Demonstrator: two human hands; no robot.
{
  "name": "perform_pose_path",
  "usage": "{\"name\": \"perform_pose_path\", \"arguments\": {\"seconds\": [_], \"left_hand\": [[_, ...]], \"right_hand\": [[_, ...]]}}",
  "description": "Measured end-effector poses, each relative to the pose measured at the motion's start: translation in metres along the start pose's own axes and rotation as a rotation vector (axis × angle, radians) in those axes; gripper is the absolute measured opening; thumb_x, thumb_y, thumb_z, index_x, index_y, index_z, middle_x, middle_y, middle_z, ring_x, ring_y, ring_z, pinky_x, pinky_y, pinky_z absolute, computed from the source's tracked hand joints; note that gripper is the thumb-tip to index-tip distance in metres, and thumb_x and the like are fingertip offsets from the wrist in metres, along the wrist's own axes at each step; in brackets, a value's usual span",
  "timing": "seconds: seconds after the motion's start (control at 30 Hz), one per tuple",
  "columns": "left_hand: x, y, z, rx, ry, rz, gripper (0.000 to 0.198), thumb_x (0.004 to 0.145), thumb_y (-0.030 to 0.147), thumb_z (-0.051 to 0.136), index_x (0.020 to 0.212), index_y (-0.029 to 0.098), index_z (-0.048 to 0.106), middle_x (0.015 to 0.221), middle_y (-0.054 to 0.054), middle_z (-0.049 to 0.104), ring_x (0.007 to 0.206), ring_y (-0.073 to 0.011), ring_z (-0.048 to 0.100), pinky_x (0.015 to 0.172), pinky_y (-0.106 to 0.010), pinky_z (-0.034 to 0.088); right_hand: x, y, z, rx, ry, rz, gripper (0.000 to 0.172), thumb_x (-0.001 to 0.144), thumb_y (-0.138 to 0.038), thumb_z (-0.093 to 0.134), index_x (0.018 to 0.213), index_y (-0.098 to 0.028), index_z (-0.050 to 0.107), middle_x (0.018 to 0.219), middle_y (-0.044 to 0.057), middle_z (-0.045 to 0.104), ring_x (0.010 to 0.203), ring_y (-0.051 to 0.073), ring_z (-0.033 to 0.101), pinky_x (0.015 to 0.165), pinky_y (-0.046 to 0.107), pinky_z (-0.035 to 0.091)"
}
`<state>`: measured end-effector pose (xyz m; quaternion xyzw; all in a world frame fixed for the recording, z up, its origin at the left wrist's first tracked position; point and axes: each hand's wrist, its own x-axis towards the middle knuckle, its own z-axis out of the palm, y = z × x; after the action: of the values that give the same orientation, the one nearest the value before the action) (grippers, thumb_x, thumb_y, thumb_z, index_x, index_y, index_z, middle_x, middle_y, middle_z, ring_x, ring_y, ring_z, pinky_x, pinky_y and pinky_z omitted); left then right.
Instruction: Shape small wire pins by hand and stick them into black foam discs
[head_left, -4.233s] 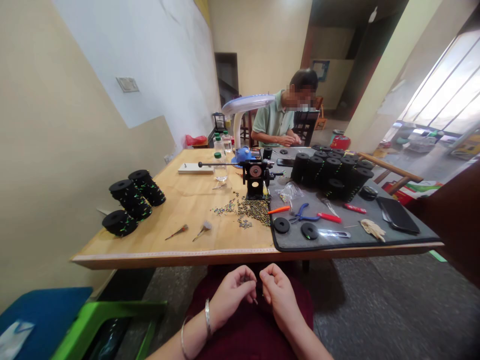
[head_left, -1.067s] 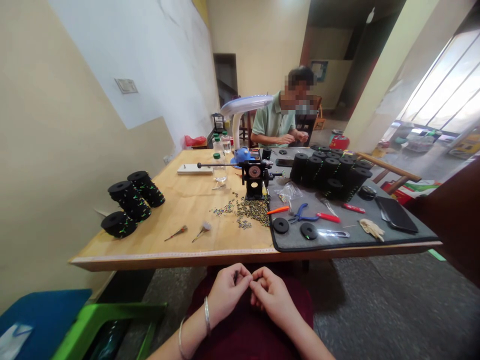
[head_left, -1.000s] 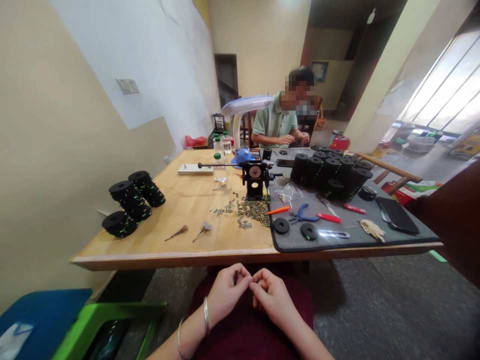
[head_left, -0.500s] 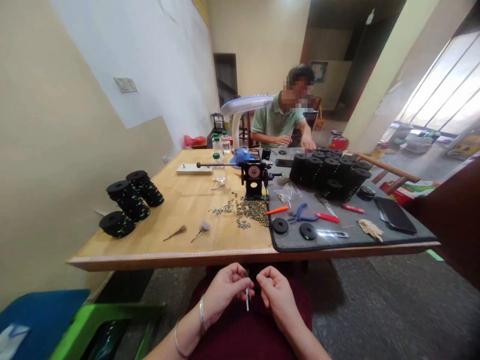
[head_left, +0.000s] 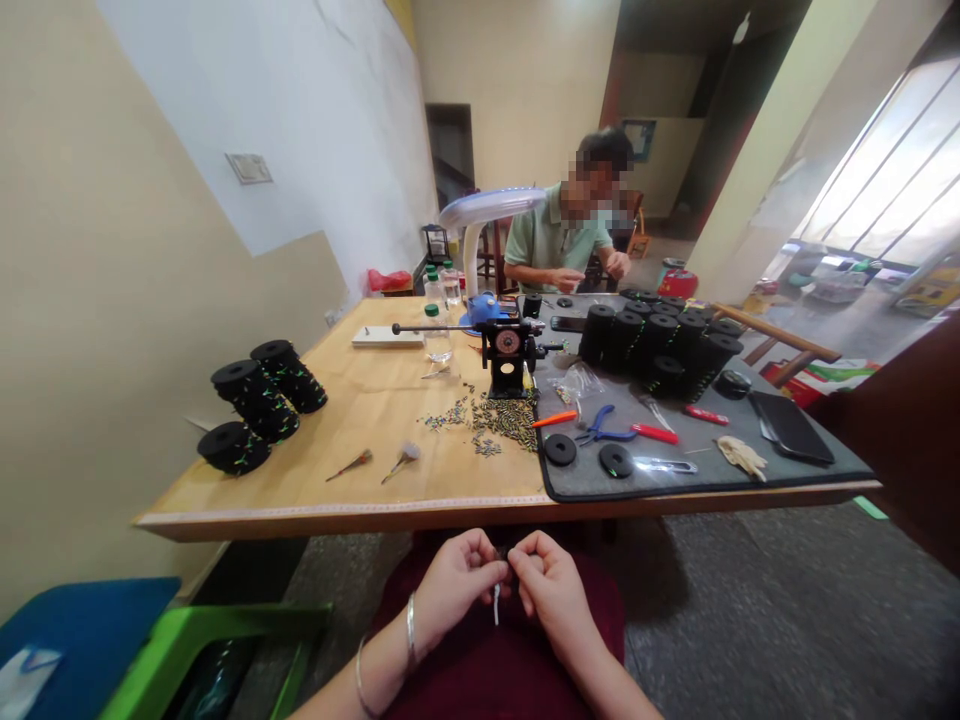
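Both my hands are over my lap, below the front edge of the wooden table (head_left: 360, 505). My left hand (head_left: 454, 585), with bangles at the wrist, is curled and pinches a small thin pale piece (head_left: 496, 601) that hangs down from its fingertips. My right hand (head_left: 551, 590) is curled too, its fingertips touching the left hand's at the top of that piece. What the right fingers pinch is too small to name.
Loose small beads (head_left: 499, 420) lie on the table by a black hand-crank winder (head_left: 508, 352). A grey mat (head_left: 750, 480) carries black spools (head_left: 660, 345), pliers (head_left: 600, 430) and discs. More spools (head_left: 259, 395) stand left. A person (head_left: 566, 235) works at the far end.
My hands drew apart half a second ago with the pale piece hanging from the left fingers. They have come together again at the fingertips. The far person's hand has drawn back.
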<state>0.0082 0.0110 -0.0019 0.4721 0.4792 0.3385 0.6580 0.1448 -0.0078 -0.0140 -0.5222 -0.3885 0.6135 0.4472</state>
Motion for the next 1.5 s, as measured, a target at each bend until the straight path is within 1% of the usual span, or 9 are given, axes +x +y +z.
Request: {"name": "perform_pose_path", "arguments": {"seconds": [0.1,0.27,0.43,0.67,0.83,0.97,1.03,1.27,1.5], "left_hand": [[0.001,-0.003,-0.001,0.058,0.012,0.023,0.026,0.065,0.026,0.067,0.065,0.015,0.043,0.052,0.004,0.053,0.044,-0.0069,0.048,0.044,-0.018,0.038],[0.0,-0.003,0.0,0.122,0.021,0.055,0.024,0.066,0.026,0.065,0.065,0.016,0.043,0.051,0.005,0.048,0.044,-0.0072,0.046,0.044,-0.019,0.037],[-0.001,0.0,0.001,0.116,0.015,0.064,0.024,0.066,0.025,0.065,0.064,0.016,0.043,0.053,0.005,0.049,0.046,-0.0074,0.047,0.045,-0.02,0.038],[0.0,-0.002,0.002,0.094,0.0,0.067,0.025,0.066,0.025,0.066,0.064,0.016,0.043,0.052,0.005,0.049,0.046,-0.0073,0.047,0.045,-0.02,0.039],[0.0,0.003,0.005,-0.017,-0.042,0.039,0.031,0.066,0.03,0.07,0.067,0.015,0.043,0.055,0.003,0.053,0.049,-0.0087,0.052,0.048,-0.02,0.041],[-0.002,0.006,0.005,-0.202,-0.077,-0.055,0.034,0.066,0.032,0.072,0.078,0.014,0.048,0.064,0.001,0.058,0.056,-0.0087,0.056,0.052,-0.019,0.042],[-0.002,0.006,0.005,-0.238,-0.088,-0.088,0.033,0.066,0.032,0.073,0.082,0.012,0.051,0.068,0.0,0.059,0.058,-0.0082,0.056,0.054,-0.018,0.042],[0.001,0.002,0.004,-0.246,-0.045,-0.068,0.026,0.068,0.029,0.07,0.074,0.012,0.052,0.064,0.0,0.056,0.058,-0.0084,0.055,0.052,-0.018,0.041],[0.001,0.004,0.003,-0.324,-0.03,-0.106,0.029,0.066,0.03,0.071,0.075,0.013,0.05,0.064,0.001,0.055,0.058,-0.0083,0.056,0.052,-0.017,0.038]], "right_hand": [[0.0,0.003,0.0,-0.022,-0.01,-0.023,0.042,0.068,-0.053,0.061,0.069,-0.015,0.044,0.034,-0.009,0.039,0.03,0.001,0.028,0.034,0.012,0.02],[0.0,0.006,0.0,-0.042,-0.017,-0.053,0.04,0.071,-0.051,0.06,0.07,-0.014,0.045,0.036,-0.009,0.039,0.031,0.001,0.029,0.034,0.012,0.022],[0.0,0.004,-0.001,-0.054,-0.003,-0.053,0.039,0.071,-0.051,0.06,0.071,-0.014,0.046,0.036,-0.009,0.039,0.031,0.001,0.029,0.034,0.012,0.022],[0.001,-0.001,0.0,-0.078,0.01,-0.059,0.038,0.07,-0.05,0.059,0.069,-0.015,0.045,0.036,-0.009,0.039,0.031,0.001,0.03,0.035,0.012,0.022],[0.001,0.0,-0.001,-0.048,0.024,-0.057,0.038,0.07,-0.049,0.059,0.07,-0.015,0.043,0.036,-0.009,0.038,0.031,0.001,0.03,0.035,0.011,0.022],[0.002,0.003,-0.003,-0.007,0.031,-0.046,0.04,0.07,-0.051,0.06,0.072,-0.015,0.044,0.036,-0.009,0.039,0.032,0.001,0.029,0.034,0.011,0.021],[0.002,0.004,-0.003,0.007,0.023,-0.044,0.042,0.07,-0.053,0.06,0.073,-0.015,0.044,0.037,-0.009,0.041,0.032,0.001,0.028,0.034,0.011,0.021],[0.001,0.002,-0.004,0.014,0.012,-0.037,0.044,0.069,-0.056,0.06,0.074,-0.015,0.045,0.038,-0.008,0.041,0.033,0.001,0.029,0.036,0.012,0.02],[-0.004,0.006,-0.007,-0.022,-0.018,-0.052,0.044,0.071,-0.057,0.058,0.069,-0.016,0.042,0.037,-0.009,0.039,0.032,0.001,0.028,0.036,0.013,0.019]]}}
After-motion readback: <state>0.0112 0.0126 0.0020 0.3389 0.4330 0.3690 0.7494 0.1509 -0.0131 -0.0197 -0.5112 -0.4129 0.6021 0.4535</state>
